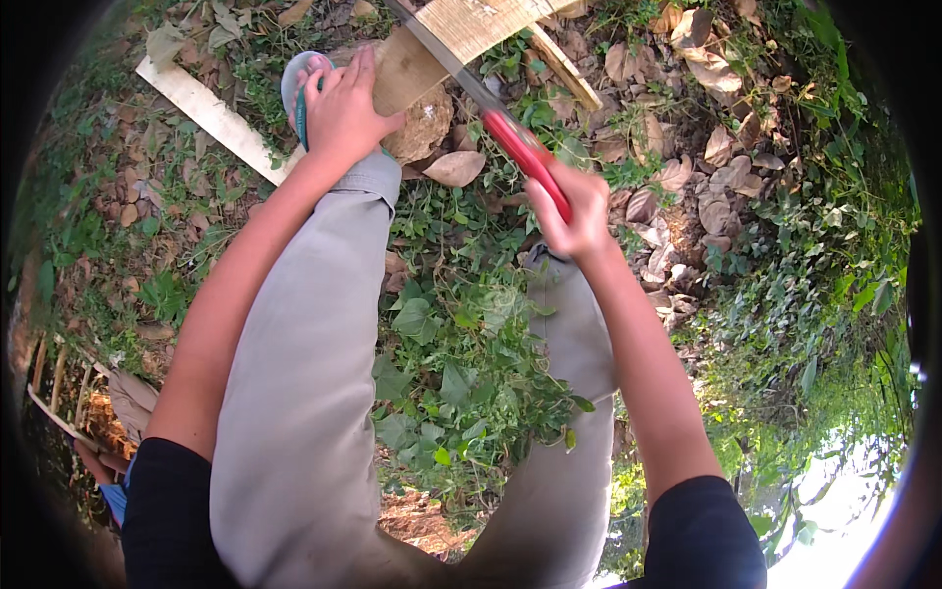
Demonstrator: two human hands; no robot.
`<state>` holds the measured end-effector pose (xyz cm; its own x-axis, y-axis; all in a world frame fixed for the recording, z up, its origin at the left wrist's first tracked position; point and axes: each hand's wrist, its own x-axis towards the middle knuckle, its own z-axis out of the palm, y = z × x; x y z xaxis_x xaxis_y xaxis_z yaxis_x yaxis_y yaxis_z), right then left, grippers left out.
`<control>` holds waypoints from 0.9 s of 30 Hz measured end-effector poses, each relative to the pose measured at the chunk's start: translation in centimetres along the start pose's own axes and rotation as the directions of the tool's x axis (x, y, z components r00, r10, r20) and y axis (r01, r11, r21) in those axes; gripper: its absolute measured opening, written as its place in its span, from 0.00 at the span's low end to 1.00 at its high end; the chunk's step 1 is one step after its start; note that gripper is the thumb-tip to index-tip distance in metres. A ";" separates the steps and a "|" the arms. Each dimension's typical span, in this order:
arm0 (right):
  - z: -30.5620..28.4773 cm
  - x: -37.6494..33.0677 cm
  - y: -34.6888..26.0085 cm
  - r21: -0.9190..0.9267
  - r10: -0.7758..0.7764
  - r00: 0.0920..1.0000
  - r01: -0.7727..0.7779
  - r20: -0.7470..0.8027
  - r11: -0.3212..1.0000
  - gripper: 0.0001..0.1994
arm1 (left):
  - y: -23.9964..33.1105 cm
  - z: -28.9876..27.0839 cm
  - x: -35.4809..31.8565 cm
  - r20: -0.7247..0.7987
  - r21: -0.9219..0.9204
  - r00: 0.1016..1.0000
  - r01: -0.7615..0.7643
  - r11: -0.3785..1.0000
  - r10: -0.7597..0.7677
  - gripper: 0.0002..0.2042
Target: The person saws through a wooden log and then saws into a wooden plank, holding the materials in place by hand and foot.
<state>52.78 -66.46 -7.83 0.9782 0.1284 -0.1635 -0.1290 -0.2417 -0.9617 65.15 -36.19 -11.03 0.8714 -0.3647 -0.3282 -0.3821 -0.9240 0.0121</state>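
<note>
Handsaw (477, 93): across plank (486, 25), upper centre; right hand (577, 204) clamped on red handle (520, 147).
Left hand (343, 110): at plank's left end, grip unclear.
Sawing: apparently unfinished, depth unreadable.

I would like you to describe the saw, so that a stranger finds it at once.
At the top edge, find the pale wooden board. A long grey blade crosses it and leads down to the right hand. This is the saw: its bright red handle, gripped there, sets it apart from the brown leaves nearby.
</note>
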 end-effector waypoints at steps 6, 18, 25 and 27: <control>1.1 -3.8 1.9 -0.058 0.000 0.998 -0.003 -0.056 0.998 0.07 | -0.3 -0.2 0.0 0.131 -0.074 0.991 0.023 0.997 -0.013 0.51; 4.9 3.7 1.9 -0.029 -0.042 0.994 0.039 -0.105 0.999 0.08 | -0.4 0.3 0.3 0.115 -0.075 0.993 0.008 0.997 0.001 0.52; -2.5 -3.8 3.1 -0.059 -0.120 0.993 0.120 -0.002 0.991 0.07 | -0.5 -0.3 0.5 0.065 -0.051 0.998 -0.007 0.999 0.010 0.51; 1.6 1.8 1.4 -0.014 -0.032 0.999 0.033 0.009 0.999 0.07 | -0.7 -0.4 0.2 0.031 -0.063 0.999 -0.017 0.998 0.019 0.51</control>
<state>54.08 -65.08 -9.83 0.9802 0.1453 -0.1342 -0.0947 -0.2511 -0.9633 65.68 -35.69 -10.75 0.8539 -0.3786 -0.3572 -0.3768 -0.9230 0.0775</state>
